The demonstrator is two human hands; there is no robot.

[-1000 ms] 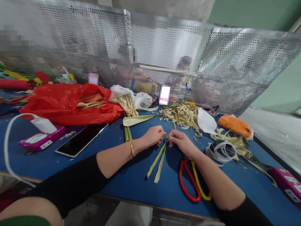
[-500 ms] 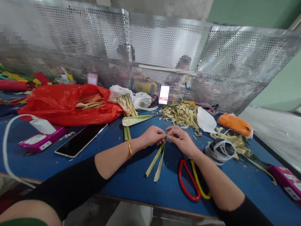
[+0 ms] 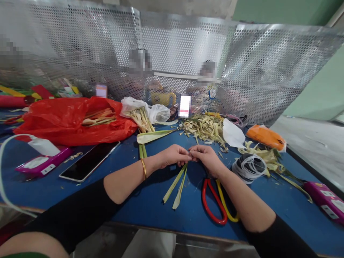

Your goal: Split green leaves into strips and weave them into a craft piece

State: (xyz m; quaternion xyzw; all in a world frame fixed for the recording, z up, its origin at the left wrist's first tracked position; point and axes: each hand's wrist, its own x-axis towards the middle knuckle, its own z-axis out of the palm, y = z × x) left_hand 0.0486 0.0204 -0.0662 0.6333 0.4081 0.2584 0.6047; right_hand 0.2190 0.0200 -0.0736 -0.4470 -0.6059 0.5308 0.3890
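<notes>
My left hand (image 3: 175, 155) and my right hand (image 3: 204, 156) meet fingertip to fingertip above the blue table (image 3: 150, 211). Both are closed in a pinch at the top of two pale green dried leaf strips (image 3: 176, 186), which hang down and spread apart below the fingers. The pinched ends are hidden by my fingertips. A gold bangle (image 3: 144, 169) circles my left wrist. Scissors with one red and one yellow handle (image 3: 215, 208) lie under my right forearm, their blades covered by the hand. Right of that forearm stands a spool of white cord (image 3: 248, 168).
Leaf scraps (image 3: 205, 129) are heaped behind my hands. A red plastic bag (image 3: 61, 123) of dried strips, a phone (image 3: 90, 161) and a purple power strip (image 3: 44, 161) lie left. An orange packet (image 3: 266, 137) sits right. Perforated metal panels (image 3: 182, 46) stand behind, with people beyond.
My right fingers have closed in tighter against my left fingertips. The leaf strips still hang from the pinch, and the whole view has shifted slightly.
</notes>
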